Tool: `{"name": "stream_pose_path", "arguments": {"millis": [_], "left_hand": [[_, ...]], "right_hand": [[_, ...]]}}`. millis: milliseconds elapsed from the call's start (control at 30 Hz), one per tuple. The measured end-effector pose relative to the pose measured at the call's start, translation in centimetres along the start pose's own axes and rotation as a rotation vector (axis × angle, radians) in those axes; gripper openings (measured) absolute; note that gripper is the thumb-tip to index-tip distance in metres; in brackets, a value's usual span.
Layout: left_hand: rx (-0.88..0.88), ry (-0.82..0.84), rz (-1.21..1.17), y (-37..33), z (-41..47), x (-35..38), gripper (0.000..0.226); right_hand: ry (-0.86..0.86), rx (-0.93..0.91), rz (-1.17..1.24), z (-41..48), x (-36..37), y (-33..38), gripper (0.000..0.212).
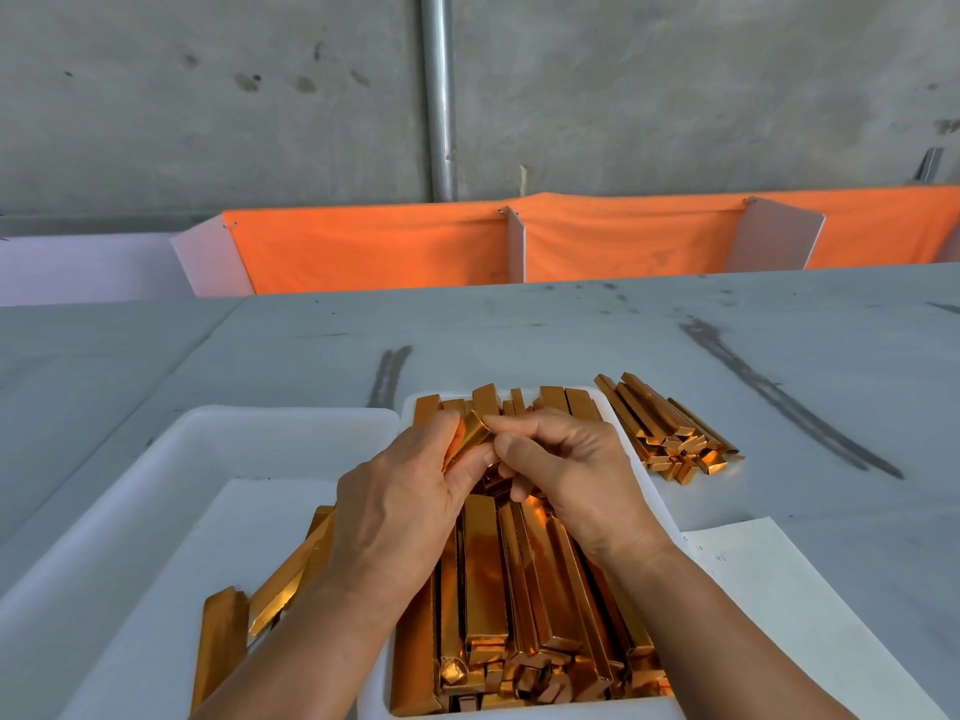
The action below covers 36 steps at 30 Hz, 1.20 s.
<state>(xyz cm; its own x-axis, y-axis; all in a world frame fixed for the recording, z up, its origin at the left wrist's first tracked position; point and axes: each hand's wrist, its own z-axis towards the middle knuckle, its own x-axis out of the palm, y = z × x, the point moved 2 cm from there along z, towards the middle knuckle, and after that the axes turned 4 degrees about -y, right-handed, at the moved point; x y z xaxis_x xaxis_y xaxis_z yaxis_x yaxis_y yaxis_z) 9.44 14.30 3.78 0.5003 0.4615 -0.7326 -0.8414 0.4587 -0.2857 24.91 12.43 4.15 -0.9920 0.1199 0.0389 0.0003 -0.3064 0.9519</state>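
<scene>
Held gold box (470,433) tilted, long axis rising toward right; left hand (400,496) wraps lower end, right hand (566,475) fingertips pinch upper end.

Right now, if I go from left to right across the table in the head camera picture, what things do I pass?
white tray with a few gold boxes → white tray full of gold boxes → loose pile of gold boxes on the table
</scene>
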Motion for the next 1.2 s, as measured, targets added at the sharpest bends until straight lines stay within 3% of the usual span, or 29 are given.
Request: {"name": "stream_pose_path", "arguments": {"millis": [200, 367, 533, 833, 1200], "left_hand": [[0.020, 0.021, 0.038, -0.6, 0.0, -0.1, 0.052], [0.026, 0.038, 0.007, -0.9, -0.2, -0.2, 0.063], [0.060, 0.064, -0.101, -1.2, -0.5, -0.3, 0.066], [-0.039, 0.050, -0.285, -0.8, -0.4, 0.2, 0.071], [0.031, 0.066, -0.310, -1.2, -0.6, 0.3, 0.062]], "right_hand": [[-0.040, 0.025, -0.011, 0.0, 0.2, -0.1, 0.004], [-0.093, 0.053, -0.049, 0.1, 0.1, -0.2, 0.003], [-0.140, 0.039, -0.051, 0.3, -0.4, 0.1, 0.006], [0.005, 0.044, 0.051, 0.0, 0.3, 0.3, 0.028], [-0.086, 0.036, 0.035, 0.3, 0.2, 0.2, 0.006]]}}
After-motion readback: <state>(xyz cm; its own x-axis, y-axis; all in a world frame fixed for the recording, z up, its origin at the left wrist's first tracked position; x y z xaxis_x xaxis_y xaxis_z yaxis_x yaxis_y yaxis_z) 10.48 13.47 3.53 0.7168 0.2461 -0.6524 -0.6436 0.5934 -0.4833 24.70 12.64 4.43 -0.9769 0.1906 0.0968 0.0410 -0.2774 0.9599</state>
